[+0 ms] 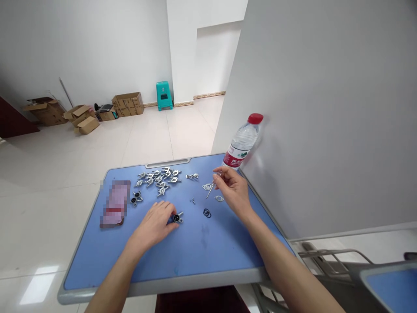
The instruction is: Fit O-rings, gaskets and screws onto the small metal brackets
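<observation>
My left hand point(154, 224) rests low over the blue table, its thumb and fingers closed about a small metal fitting with a black round centre point(177, 218). Between the pinched thumb and fingertips of my right hand point(233, 189) is a thin metal rod point(210, 191), its lower end pointing down toward the tabletop. Beside that rod lie flat metal plates point(206, 187) and a single oval plate point(219, 198). Black rubber rings point(207, 213) sit between my hands, with tiny metal bits point(193, 200) just above them. Another pair of black-centred fittings point(136, 198) lies left.
Several metal fittings point(158, 178) are spread at the table's point(195, 261) back. A blurred phone-like thing point(115, 204) lies left. A red-capped water bottle point(241, 143) stands by the grey partition point(319, 130). Cardboard boxes point(127, 104) and a teal stool point(164, 95) are against the far wall.
</observation>
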`<state>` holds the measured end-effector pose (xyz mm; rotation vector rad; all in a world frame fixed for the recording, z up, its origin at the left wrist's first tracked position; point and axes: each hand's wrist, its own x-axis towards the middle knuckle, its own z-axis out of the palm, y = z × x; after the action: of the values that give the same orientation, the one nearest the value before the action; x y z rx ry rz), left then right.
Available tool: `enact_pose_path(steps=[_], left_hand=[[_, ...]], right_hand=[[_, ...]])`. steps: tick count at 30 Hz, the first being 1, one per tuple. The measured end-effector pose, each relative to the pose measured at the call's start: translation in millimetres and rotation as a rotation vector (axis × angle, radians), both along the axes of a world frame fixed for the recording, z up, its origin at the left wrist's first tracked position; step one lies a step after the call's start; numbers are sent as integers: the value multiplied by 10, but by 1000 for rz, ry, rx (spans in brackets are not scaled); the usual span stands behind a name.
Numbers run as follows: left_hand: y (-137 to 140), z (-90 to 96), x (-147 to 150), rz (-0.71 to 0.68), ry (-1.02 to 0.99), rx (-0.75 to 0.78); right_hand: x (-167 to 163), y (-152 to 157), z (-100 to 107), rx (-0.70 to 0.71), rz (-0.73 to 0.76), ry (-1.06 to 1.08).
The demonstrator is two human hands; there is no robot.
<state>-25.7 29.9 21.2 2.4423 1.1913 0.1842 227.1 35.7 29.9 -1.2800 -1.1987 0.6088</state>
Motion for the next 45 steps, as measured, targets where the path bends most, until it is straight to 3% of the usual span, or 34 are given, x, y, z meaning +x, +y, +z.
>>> enact_pose_path(steps=[6, 15, 24, 35, 45], left_hand=[[-2, 36, 31, -61, 5, -7], [-17, 73, 89, -106, -18, -39], [-13, 107, 92, -119, -42, -94], [3, 120, 55, -75, -73, -128], [0, 137, 57, -62, -82, -124]], right_hand=[[3, 0, -29, -5, 6, -54], [140, 88, -36, -115, -1, -109], [206, 183, -62, -228, -43, -298], [41, 309, -55, -410, 19, -633], [-224, 641, 11, -646, 53, -893]])
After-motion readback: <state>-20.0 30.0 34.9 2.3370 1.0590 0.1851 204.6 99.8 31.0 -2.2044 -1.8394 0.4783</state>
